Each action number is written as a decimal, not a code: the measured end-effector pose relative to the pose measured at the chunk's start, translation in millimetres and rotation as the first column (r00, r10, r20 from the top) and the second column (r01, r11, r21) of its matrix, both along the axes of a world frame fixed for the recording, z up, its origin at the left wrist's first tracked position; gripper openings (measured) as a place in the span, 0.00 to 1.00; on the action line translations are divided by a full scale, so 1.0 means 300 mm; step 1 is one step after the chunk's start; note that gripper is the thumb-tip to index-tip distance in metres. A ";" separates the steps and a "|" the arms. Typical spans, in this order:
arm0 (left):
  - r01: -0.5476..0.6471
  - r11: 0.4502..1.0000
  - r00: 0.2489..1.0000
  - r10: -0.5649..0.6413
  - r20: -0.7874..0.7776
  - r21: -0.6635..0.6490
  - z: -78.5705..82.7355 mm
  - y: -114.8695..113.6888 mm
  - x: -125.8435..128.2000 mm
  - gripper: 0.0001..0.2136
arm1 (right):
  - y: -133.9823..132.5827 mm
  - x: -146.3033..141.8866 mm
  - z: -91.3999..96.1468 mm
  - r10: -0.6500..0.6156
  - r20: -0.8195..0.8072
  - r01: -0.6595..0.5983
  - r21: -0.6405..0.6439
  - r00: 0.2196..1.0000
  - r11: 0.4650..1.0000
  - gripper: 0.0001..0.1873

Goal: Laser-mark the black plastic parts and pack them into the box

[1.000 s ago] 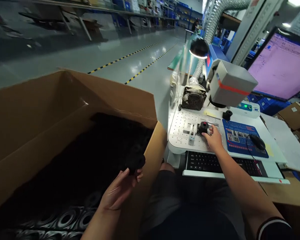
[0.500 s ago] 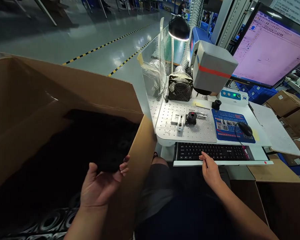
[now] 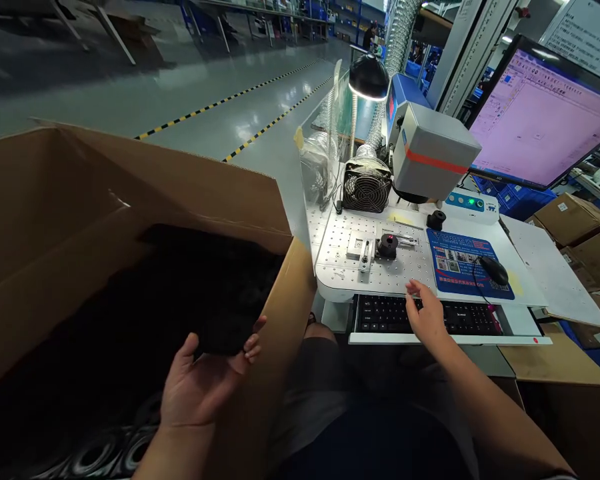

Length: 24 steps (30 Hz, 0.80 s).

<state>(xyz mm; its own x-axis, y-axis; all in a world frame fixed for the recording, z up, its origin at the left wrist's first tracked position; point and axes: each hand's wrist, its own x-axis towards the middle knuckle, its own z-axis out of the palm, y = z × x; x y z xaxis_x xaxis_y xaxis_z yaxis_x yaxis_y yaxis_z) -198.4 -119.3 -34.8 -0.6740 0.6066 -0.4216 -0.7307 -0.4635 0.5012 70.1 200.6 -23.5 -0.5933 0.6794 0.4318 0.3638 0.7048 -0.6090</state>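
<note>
My left hand (image 3: 200, 383) is inside the cardboard box (image 3: 300, 273), palm up, its fingers and thumb curled round a black part (image 3: 225, 337). That part blends into the dark contents behind it, so its outline is hard to make out. Over the black keyboard (image 3: 385, 313), my right hand (image 3: 426, 317) hangs with fingers loosely apart and nothing in them. Its fingertips reach the front edge of the perforated plate (image 3: 340, 263). On that plate a round black part (image 3: 388, 246) with a small red light spot sits against metal stop blocks (image 3: 364, 256).
Above the plate hangs a grey machine head (image 3: 433, 150) with an orange stripe. A fan (image 3: 366, 188) and lamp (image 3: 369, 77) stand behind. Another black knob-like part (image 3: 436, 220), a mouse (image 3: 493, 270) on a blue mat (image 3: 453, 257) and a monitor (image 3: 540, 120) are at the right.
My right hand has lifted from the keyboard and moved forward to the plate's front edge. My left hand keeps its hold on the black part. The whole view has shifted slightly.
</note>
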 end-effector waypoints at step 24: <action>0.035 0.986 0.999 -0.028 0.042 -0.165 0.001 -0.029 -0.034 0.36 | 0.227 -0.405 0.114 -0.216 -0.010 0.210 -0.182 0.976 0.961 0.26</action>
<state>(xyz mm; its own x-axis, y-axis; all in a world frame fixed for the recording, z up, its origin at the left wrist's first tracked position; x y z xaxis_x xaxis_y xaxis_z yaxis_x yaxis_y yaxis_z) -208.6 -128.0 -34.5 -0.6366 0.5465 -0.5441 -0.7643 -0.3528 0.5398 -51.4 268.8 10.7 -0.4156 0.8561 0.3072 0.4737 0.4920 -0.7304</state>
